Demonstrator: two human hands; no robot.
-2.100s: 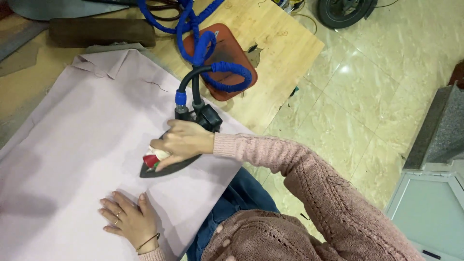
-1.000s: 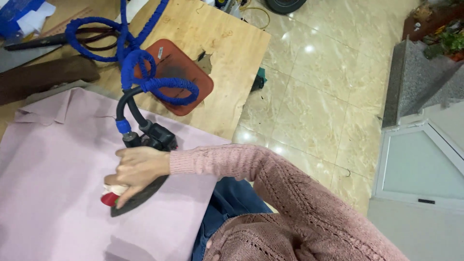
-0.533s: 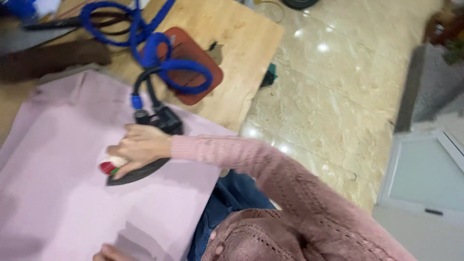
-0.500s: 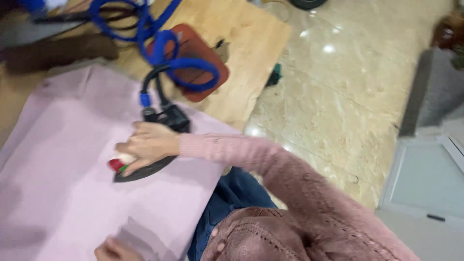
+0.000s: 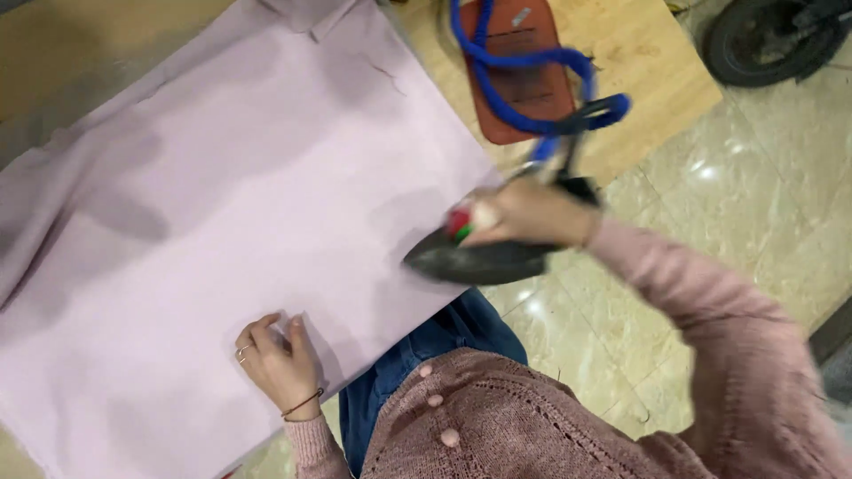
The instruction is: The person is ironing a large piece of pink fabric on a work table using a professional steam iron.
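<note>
Now iron [image 5: 479, 260] flat, long axis L-R, tip left; R hand [image 5: 528, 213] fingers wrapped on handle; L hand [image 5: 277, 362] open on cloth [image 5: 222, 204].

1. Looks like a small tailoring or pressing workshop, not a home laundry corner.
2. Shown by the industrial steam iron [image 5: 479, 259] fed through a thick blue hose [image 5: 524, 84].
3. Beside the iron, a broad pale pink cloth [image 5: 231, 204] spread flat over a padded table.
4. Beyond the iron, a rust-red rest pad [image 5: 524, 75] on a wooden board [image 5: 648, 71].
5. Past the board, polished stone floor [image 5: 754, 213] and a wheel [image 5: 772, 40].
</note>
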